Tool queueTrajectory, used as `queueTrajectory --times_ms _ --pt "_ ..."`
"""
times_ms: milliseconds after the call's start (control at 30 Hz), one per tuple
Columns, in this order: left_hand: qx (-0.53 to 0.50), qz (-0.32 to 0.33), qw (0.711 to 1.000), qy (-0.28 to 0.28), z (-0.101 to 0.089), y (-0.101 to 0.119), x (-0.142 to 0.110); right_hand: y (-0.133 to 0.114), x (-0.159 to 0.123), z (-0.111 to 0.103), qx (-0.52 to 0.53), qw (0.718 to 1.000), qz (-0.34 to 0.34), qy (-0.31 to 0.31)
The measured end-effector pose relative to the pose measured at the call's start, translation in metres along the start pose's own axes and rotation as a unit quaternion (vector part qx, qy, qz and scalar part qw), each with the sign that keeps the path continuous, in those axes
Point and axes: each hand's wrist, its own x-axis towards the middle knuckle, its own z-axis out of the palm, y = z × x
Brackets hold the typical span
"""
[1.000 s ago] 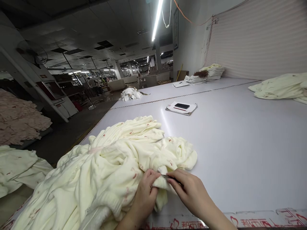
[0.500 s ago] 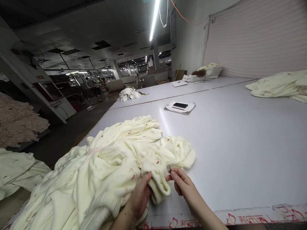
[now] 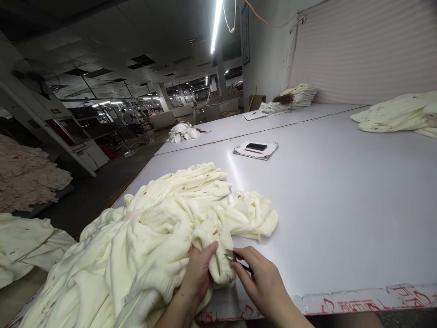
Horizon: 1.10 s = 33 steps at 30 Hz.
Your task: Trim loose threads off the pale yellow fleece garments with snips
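A heap of cream fleece garments (image 3: 153, 232) with small red prints lies on the near left of a large pale table (image 3: 327, 205). My left hand (image 3: 198, 273) is closed on a fold of this fleece at the heap's near edge. My right hand (image 3: 261, 282) pinches a small metal thread snipper (image 3: 234, 256), its blades pointing left and touching the fold that the left hand holds.
A dark phone on a stack of papers (image 3: 256, 149) lies mid-table. More cream fabric (image 3: 399, 116) sits far right, folded stacks (image 3: 290, 100) at the back. Pink fabric (image 3: 27, 173) and cream fabric (image 3: 20, 246) pile up left of the table. The table's near edge carries red print.
My right hand had drawn back with the snipper raised; now it is lower and the blades are against the fold again. My left hand has shifted its grip on the fleece.
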Motion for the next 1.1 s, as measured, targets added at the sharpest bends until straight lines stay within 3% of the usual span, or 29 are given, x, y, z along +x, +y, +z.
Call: queueTrajectory --times_ms 133,367,433,500,567,667,733,800,833,900,933,967,1000,1033,1100 --pt "0.008 0.001 1.0 -0.006 -0.004 -0.003 0.001 -0.002 0.001 0.007 -0.067 0.997 -0.028 0.019" --pt "0.035 0.008 0.999 -0.029 -0.001 -0.001 -0.001 -0.003 0.002 0.006 0.037 0.998 0.043 0.004" --pt "0.076 0.014 0.996 -0.035 -0.004 0.001 -0.004 -0.007 0.002 0.008 0.061 0.997 0.047 -0.003" --pt "0.179 0.02 0.983 -0.039 -0.014 0.002 -0.009 -0.007 0.005 0.01 0.09 0.995 0.03 -0.022" --pt "0.326 0.03 0.943 -0.053 -0.029 0.001 -0.016 0.0 0.018 0.007 0.113 0.993 0.041 -0.007" --pt "0.508 0.055 0.854 -0.095 -0.05 0.0 -0.022 0.028 0.053 -0.013 0.099 0.979 0.131 0.121" --pt "0.581 0.06 0.805 -0.108 -0.055 -0.002 -0.021 0.054 0.082 -0.032 0.084 0.965 0.174 0.175" --pt "0.643 0.084 0.756 -0.086 -0.052 -0.002 -0.017 0.08 0.107 -0.048 0.087 0.951 0.219 0.198" --pt "0.672 0.13 0.727 -0.05 -0.048 -0.003 -0.015 0.089 0.115 -0.052 0.096 0.947 0.238 0.196" --pt "0.696 0.294 0.654 0.033 -0.035 -0.003 -0.011 0.099 0.119 -0.054 0.124 0.94 0.257 0.187" --pt "0.68 0.394 0.616 0.051 -0.026 -0.004 -0.01 0.098 0.116 -0.05 0.141 0.938 0.258 0.184" --pt "0.65 0.481 0.587 0.034 -0.017 -0.004 -0.009 0.094 0.109 -0.045 0.159 0.937 0.254 0.182" --pt "0.612 0.539 0.579 -0.01 -0.007 -0.005 -0.008 0.086 0.098 -0.038 0.177 0.936 0.248 0.179" --pt "0.576 0.559 0.592 -0.067 0.003 -0.006 -0.007 0.077 0.085 -0.031 0.195 0.935 0.242 0.172" --pt "0.532 0.5 0.664 -0.157 0.021 -0.007 -0.004 0.054 0.055 -0.019 0.227 0.937 0.23 0.133"
